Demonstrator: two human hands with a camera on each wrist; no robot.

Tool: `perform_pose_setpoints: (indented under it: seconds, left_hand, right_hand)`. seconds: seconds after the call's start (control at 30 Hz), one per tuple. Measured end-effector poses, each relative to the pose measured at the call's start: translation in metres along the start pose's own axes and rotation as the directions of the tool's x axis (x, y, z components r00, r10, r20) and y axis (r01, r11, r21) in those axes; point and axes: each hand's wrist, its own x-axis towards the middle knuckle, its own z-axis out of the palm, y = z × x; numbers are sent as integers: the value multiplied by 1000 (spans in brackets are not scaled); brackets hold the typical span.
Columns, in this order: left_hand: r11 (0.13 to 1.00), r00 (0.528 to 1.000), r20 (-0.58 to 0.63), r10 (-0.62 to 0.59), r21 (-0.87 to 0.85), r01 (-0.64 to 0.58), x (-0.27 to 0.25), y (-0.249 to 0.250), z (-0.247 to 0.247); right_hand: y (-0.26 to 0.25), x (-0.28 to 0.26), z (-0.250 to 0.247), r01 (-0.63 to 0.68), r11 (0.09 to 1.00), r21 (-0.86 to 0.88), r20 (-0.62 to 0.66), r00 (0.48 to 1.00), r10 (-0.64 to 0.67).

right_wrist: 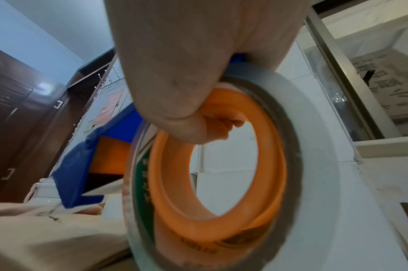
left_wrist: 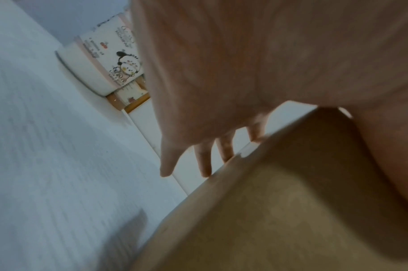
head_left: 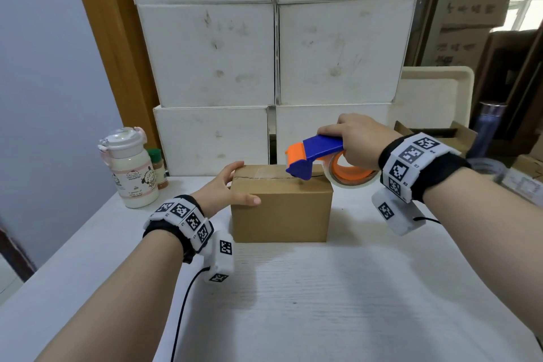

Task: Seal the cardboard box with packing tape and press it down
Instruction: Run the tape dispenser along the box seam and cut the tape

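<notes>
A small brown cardboard box [head_left: 281,211] stands on the white table [head_left: 323,303], flaps closed, with a strip of clear tape along part of its top seam. My left hand [head_left: 227,185] holds the box's left end, fingers over the top back edge and thumb across the front face; in the left wrist view the fingers [left_wrist: 202,159] lie along the box [left_wrist: 279,210]. My right hand [head_left: 357,141] grips a blue and orange tape dispenser [head_left: 311,157] with its roll [right_wrist: 221,155], fingers curled through the orange core. The dispenser's blue nose touches the top seam near the right end.
A white bottle with cartoon print [head_left: 130,167] and a small spice jar [head_left: 158,166] stand at the table's back left. Stacked white boxes [head_left: 273,53] form a wall right behind the cardboard box. An open brown carton [head_left: 435,134] and a cream tray [head_left: 437,91] sit at the back right.
</notes>
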Motion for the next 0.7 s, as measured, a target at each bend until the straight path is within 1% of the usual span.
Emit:
perform_pose_setpoints:
  seconds: [0.07,0.17,0.3,0.43,0.53,0.6,0.63,0.7]
  left_hand:
    - [999,1000,7,-26,42,26,0,4,-2]
    - [984,999,16,-46,175,43,-2,8,-5]
    - [970,997,-15,-76,228,78,1,13,-6]
    - [971,990,-15,-138,196,138,-3,17,-7]
    - [979,983,-24,-183,91,184,-4,17,-7]
    - [981,979,-64,-192,27,194,-3,20,-7]
    - [982,978,-99,-186,23,189,-3,22,-6]
    - [981,971,-175,-161,79,177,0,26,-3]
  right_hand:
    - [1,1,1,-3,1000,9,-3,1000,3]
    - [3,0,1,3,1000,-12,4,1000,-3]
    - [2,0,5,-11,1000,-1,20,1000,11]
    - [2,2,6,-22,1000,-3,21,1000,22]
    - [1,2,6,-31,1000,-2,28,999,31]
    - [1,2,6,-35,999,4,36,999,35]
    - [1,2,6,-37,999,4,37,999,37]
    - [1,2,6,-40,999,5,38,998,40]
